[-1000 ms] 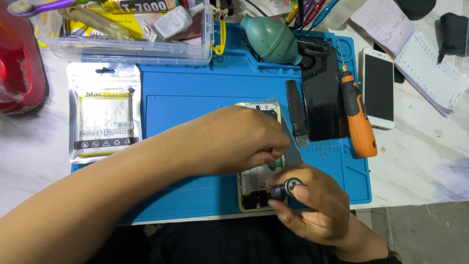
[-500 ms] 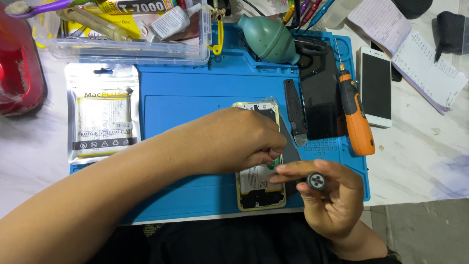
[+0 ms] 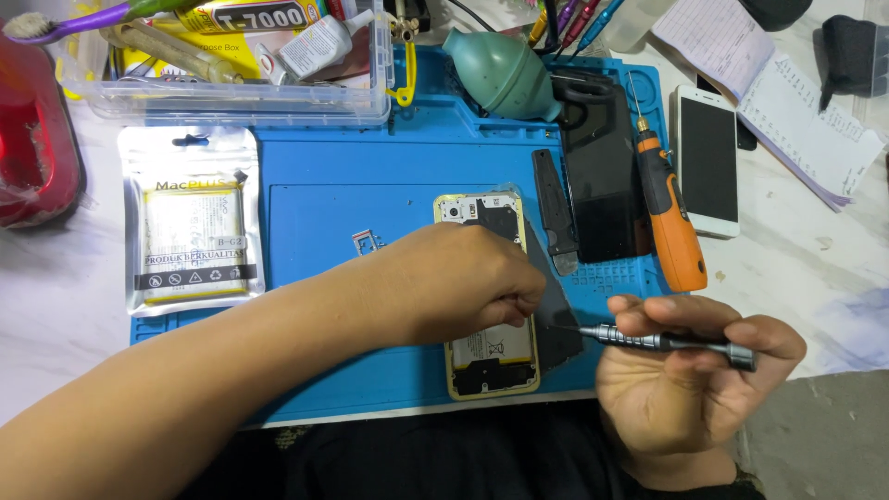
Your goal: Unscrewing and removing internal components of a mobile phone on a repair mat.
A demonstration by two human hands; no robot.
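Observation:
An opened phone (image 3: 488,356) with a yellowish frame lies face down on the blue work mat (image 3: 370,176). My left hand (image 3: 458,282) reaches across it with fingers pinched together at its right edge, covering the phone's middle. My right hand (image 3: 685,380) holds a slim grey precision screwdriver (image 3: 662,341) level, tip pointing left toward my left fingertips. A dark grey sheet (image 3: 556,319) lies partly under the phone's right side.
An orange powered screwdriver (image 3: 669,208), a black phone panel (image 3: 602,185) and a black pry tool (image 3: 554,208) lie on the mat's right. A white phone (image 3: 708,157), papers (image 3: 787,102), a green air blower (image 3: 500,74), a clear parts box (image 3: 241,65) and a bagged battery (image 3: 193,231) surround it.
My right hand has moved right and turned the screwdriver from end-on to level, its tip pointing left. My left hand stays pinched over the phone.

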